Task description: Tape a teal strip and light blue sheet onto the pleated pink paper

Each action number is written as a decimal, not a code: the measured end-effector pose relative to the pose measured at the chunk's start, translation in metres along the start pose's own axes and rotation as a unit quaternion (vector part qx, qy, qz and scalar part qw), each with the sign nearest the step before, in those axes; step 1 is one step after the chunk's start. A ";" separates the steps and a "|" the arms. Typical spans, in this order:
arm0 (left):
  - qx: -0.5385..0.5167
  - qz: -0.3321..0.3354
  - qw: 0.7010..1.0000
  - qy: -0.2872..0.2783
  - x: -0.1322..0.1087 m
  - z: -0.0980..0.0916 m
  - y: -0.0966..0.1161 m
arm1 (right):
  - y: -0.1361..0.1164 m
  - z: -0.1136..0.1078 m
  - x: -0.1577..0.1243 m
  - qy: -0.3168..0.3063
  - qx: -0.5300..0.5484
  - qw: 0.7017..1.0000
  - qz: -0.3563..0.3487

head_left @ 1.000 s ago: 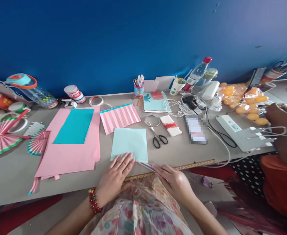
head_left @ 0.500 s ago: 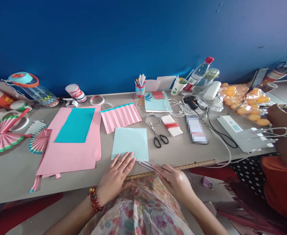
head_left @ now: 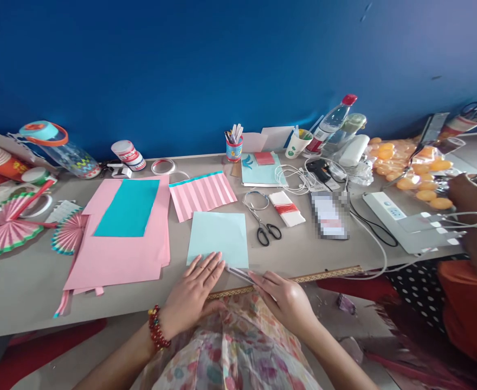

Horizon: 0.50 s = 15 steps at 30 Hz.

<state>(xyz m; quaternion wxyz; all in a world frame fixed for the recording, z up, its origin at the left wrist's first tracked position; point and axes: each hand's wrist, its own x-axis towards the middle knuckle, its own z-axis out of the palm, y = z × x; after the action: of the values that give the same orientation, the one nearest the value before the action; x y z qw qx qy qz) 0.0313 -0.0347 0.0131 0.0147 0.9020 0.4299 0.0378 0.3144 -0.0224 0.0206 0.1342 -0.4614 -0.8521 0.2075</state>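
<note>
A pale blue sheet of paper (head_left: 218, 238) lies on the grey table in front of me. My left hand (head_left: 198, 287) is spread flat, its fingertips pressing on the sheet's near edge. In the fingers of my right hand (head_left: 283, 295) is a slim pale tool (head_left: 238, 274), too small to tell whether pen or cutter. Its tip touches the near edge of the sheet, close to my left fingertips. Black-handled scissors (head_left: 268, 233) rest to the right of the paper, and a pleated pink paper strip (head_left: 201, 196) lies behind it.
Pink sheets (head_left: 120, 265) with a teal piece (head_left: 128, 208) on top are at left, beside folded fans (head_left: 8, 225). Rightward are a card wound with red thread (head_left: 287, 208), a phone (head_left: 330, 215) and a power strip (head_left: 409, 227). Another person's hand (head_left: 472, 192) is at far right.
My right hand has moved slightly left, taking the tool's tip along the sheet's near edge toward my left fingers. My left hand stays on the paper.
</note>
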 end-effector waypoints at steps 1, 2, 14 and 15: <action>0.000 -0.004 1.000 -0.002 -0.002 -0.001 -0.002 | 0.000 0.001 0.000 0.000 -0.003 1.000 0.001; 0.002 -0.008 1.000 -0.004 -0.004 -0.003 -0.004 | 0.001 0.001 -0.001 -0.001 -0.005 1.000 0.001; 0.028 -0.003 1.000 -0.002 -0.010 0.003 -0.007 | -0.002 0.003 0.004 -0.005 0.010 1.000 0.002; 0.028 -0.003 1.000 0.001 -0.009 0.003 -0.008 | -0.003 0.003 0.004 -0.005 0.009 1.000 0.001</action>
<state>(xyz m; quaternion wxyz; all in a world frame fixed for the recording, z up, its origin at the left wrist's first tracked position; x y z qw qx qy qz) 0.0198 -0.0373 0.0091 -0.0103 0.9008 0.4333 0.0265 0.3093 -0.0209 0.0196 0.1338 -0.4596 -0.8505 0.2181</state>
